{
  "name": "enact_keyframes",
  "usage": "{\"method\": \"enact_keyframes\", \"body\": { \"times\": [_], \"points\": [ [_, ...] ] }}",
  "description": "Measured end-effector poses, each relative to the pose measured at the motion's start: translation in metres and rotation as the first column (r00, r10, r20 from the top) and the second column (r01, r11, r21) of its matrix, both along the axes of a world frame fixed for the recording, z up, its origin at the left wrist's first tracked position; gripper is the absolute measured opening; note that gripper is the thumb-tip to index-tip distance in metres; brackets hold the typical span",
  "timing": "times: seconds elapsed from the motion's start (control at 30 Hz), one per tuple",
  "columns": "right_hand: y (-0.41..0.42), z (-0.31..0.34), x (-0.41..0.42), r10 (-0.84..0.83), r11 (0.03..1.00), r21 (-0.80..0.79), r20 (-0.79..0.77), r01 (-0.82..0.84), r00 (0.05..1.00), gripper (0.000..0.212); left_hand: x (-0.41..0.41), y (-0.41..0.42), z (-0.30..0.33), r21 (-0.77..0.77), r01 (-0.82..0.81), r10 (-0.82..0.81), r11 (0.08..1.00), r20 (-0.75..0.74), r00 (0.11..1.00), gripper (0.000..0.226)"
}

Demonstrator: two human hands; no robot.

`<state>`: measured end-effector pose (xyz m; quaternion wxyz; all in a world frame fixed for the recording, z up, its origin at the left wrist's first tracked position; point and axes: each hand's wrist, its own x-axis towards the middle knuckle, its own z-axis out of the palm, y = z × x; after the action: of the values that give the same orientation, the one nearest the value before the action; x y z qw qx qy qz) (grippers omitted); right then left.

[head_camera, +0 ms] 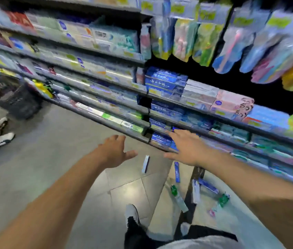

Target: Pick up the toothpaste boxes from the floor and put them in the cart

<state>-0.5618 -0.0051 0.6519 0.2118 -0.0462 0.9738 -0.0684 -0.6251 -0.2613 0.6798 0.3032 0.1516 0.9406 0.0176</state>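
1. You are holding both hands out spread and empty, left hand (114,151), right hand (187,150).
2. Toothpaste boxes (177,171) are still lying on the floor (52,150); none collected, the cart (11,97) standing well apart.

Both arms reach forward; left hand (114,151) and right hand (185,148) empty, fingers spread.
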Motion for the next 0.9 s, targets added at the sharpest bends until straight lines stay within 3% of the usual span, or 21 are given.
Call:
{"method": "enact_keyframes", "body": {
  "times": [0.17,0.27,0.43,0.67,0.8,0.9],
  "points": [
    [-0.012,-0.002,0.017,-0.266,0.964,0.031,0.037,0.265,0.963,0.095,-0.046,0.014,-0.012,0.040,0.268,-0.270,0.963,0.102,0.957,0.091],
    [-0.011,-0.001,0.036,-0.436,0.900,0.041,0.065,0.434,0.897,0.099,-0.069,0.030,-0.020,0.025,0.386,-0.385,0.922,0.137,0.913,0.092],
    [0.000,0.000,0.076,-0.640,0.768,-0.012,0.037,0.641,0.768,0.088,-0.083,0.078,-0.041,-0.036,0.546,-0.533,0.837,0.171,0.828,0.108],
    [0.015,-0.034,0.101,-0.687,0.724,-0.001,0.085,0.690,0.721,0.082,-0.051,0.133,-0.065,-0.045,0.671,-0.651,0.740,0.203,0.731,0.096],
    [0.023,-0.070,0.094,-0.635,0.764,0.017,0.193,0.645,0.748,0.092,-0.049,0.132,-0.090,-0.065,0.648,-0.624,0.759,0.211,0.752,0.093],
    [0.030,-0.115,0.090,-0.672,0.721,-0.019,0.221,0.692,0.706,0.091,-0.058,0.131,-0.135,-0.020,0.608,-0.590,0.794,0.219,0.777,0.095]
  ]
}}
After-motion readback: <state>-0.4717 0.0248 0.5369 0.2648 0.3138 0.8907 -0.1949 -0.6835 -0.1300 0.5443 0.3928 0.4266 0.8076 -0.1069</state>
